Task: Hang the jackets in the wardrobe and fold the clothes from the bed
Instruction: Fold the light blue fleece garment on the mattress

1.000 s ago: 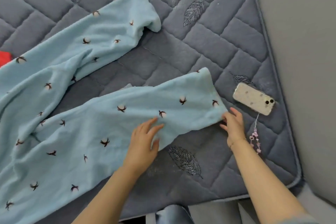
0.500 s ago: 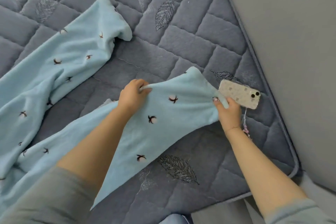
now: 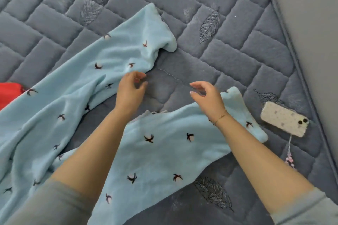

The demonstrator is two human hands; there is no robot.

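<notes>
Both hands, left and right, have let go of the near trouser leg and now hang loosely curled and empty over the bed, reaching toward the far leg.

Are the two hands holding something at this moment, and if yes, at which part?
Nothing is held. The left hand and the right hand hover with loosely curled fingers between the two legs of the light blue trousers, gripping no cloth.

We see the pale blue trousers in soft, fleecy matt cloth, the grey bed cover in quilted, velvety fabric with stitched leaves, the phone in a smooth case, and a thin metal bracelet
</notes>
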